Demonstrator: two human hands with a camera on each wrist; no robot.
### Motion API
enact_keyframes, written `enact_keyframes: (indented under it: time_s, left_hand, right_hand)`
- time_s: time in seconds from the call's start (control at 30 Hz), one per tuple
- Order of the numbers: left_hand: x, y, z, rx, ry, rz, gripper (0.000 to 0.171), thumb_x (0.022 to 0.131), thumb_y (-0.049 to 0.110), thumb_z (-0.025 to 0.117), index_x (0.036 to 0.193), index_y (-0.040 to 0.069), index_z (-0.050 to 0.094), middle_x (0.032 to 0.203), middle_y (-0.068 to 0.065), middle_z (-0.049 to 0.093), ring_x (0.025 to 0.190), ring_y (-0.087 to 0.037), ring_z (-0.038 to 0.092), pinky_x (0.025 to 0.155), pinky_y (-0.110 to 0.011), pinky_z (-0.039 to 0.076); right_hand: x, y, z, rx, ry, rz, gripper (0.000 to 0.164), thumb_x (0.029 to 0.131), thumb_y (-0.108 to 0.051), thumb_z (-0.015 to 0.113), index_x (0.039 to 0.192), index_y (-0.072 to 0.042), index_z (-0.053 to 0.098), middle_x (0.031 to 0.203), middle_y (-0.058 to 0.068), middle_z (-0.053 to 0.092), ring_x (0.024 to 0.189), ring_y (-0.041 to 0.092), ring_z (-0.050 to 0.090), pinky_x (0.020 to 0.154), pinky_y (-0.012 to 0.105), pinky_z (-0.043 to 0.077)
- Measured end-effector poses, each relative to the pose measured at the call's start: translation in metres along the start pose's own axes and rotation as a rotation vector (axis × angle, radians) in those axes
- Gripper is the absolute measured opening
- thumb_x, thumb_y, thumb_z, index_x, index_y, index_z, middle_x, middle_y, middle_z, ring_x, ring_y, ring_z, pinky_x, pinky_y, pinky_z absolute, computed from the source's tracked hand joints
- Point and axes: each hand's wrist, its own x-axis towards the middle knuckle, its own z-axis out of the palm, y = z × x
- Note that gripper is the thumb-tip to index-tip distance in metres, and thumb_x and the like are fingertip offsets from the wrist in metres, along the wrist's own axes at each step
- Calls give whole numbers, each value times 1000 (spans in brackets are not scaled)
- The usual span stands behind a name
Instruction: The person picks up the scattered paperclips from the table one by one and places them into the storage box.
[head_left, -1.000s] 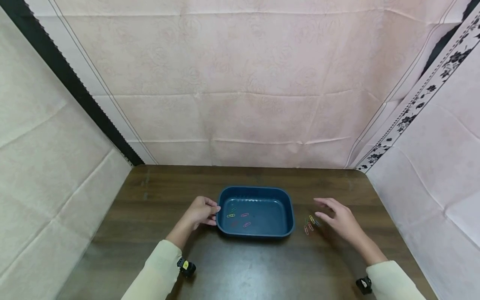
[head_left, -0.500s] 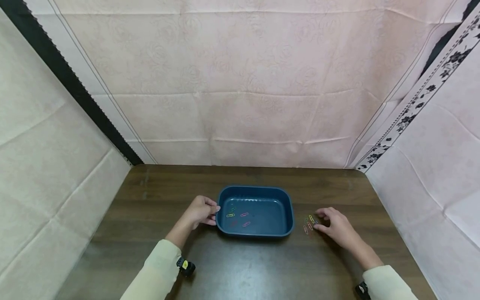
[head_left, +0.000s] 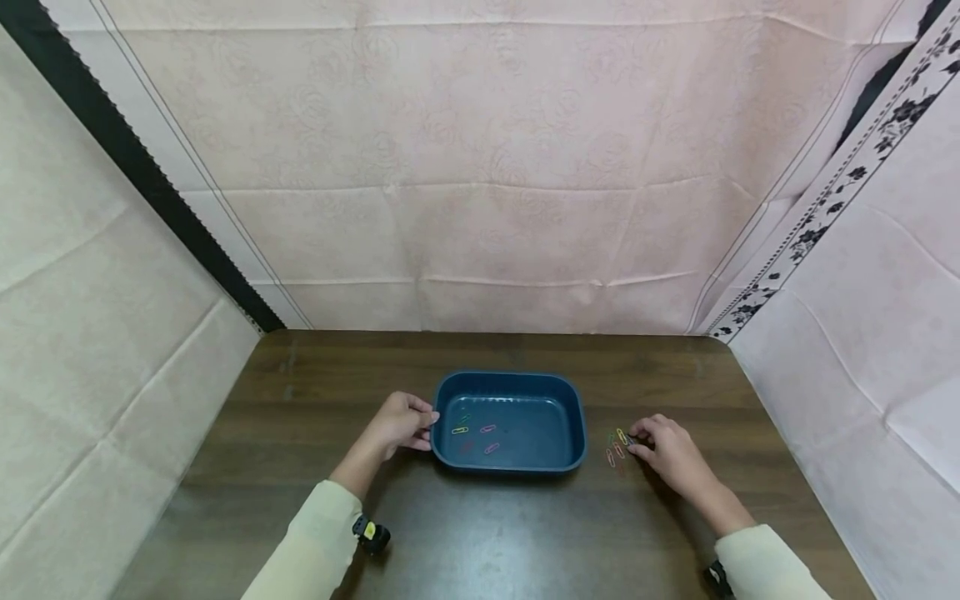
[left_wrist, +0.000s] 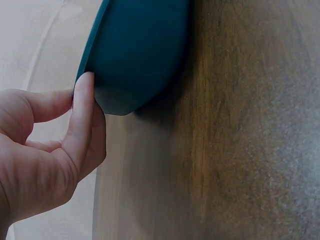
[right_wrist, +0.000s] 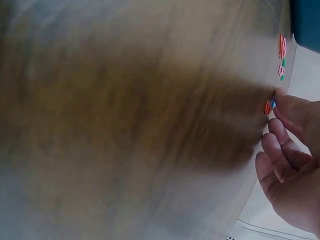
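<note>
My left hand (head_left: 401, 423) pinches the left rim of a dark blue plastic tray (head_left: 536, 429), thumb on one side and fingers on the other, as the left wrist view also shows. Inside the tray lie several paper clips, among them a yellow paper clip (head_left: 460, 431) and a pink paper clip (head_left: 488, 428). Right of the tray, my right hand (head_left: 672, 457) is down at a small group of loose paper clips (head_left: 611, 457). Its thumb and forefinger pinch a blue paper clip (right_wrist: 273, 104), mostly covered by the fingertips. An orange paper clip (right_wrist: 267, 107) lies right beside it.
The brown wooden table (head_left: 480, 533) has a pale patterned cloth (head_left: 480, 167) hanging behind its far edge. More cloth hangs at the left and right sides. Each wrist wears a small black camera (head_left: 371, 533).
My right hand has come down and its thumb and forefinger have closed in on the blue paper clip. The left hand and the tray have stayed in place.
</note>
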Motion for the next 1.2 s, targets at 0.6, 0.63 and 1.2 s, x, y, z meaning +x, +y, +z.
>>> enact_keyframes:
  time_s: [0.6, 0.63, 1.2]
  left_hand:
    - [0, 0, -1, 7, 0, -4, 25, 101, 9, 66, 119, -8, 61, 95, -20, 63, 73, -22, 65, 68, -35, 66]
    - [1, 0, -1, 7, -1, -5, 25, 101, 9, 66, 119, -8, 61, 95, -20, 63, 73, -23, 65, 68, -35, 66]
    - [1, -1, -1, 12, 5, -2, 24, 102, 8, 64, 118, -10, 61, 92, -20, 64, 70, -22, 64, 66, -36, 66]
  right_hand:
    - [8, -5, -4, -32, -47, 22, 17, 87, -4, 80, 81, -11, 66, 81, 0, 61, 77, 16, 55, 68, 36, 50]
    - [8, -5, -4, -29, -50, 24, 17, 87, -4, 80, 81, -11, 66, 81, 1, 60, 77, 16, 56, 69, 37, 50]
    - [6, -8, -6, -4, -88, 33, 15, 89, -2, 78, 85, -8, 65, 82, 3, 61, 75, 15, 59, 64, 32, 52]
